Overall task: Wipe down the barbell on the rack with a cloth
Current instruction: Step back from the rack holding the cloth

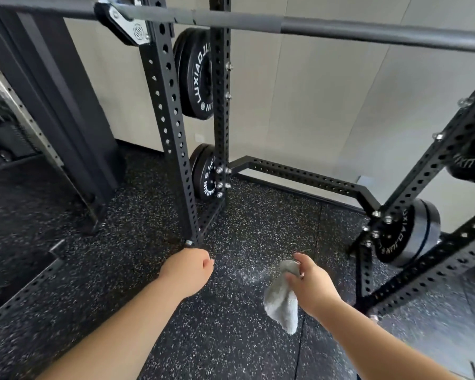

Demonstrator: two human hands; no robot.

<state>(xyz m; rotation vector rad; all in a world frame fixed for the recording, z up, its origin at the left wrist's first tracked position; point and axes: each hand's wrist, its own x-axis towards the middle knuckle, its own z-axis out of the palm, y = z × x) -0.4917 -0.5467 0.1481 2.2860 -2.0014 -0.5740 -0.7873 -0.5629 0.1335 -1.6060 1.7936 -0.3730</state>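
Gripping a grey cloth by its top, the right hand is holding it low over the speckled floor, the loose end hanging down. Beside it the left hand is hovering in what looks like an empty fist, fingers mostly hidden. Well above both, the barbell is resting across the black rack, with weight plates hanging behind.

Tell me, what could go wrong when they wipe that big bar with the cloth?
Two things might. The right hand grips the cloth only by its top, so the dangling part could slip free or snag on the rack hook. The barbell rests up high on that hook, so a hard push might roll it.
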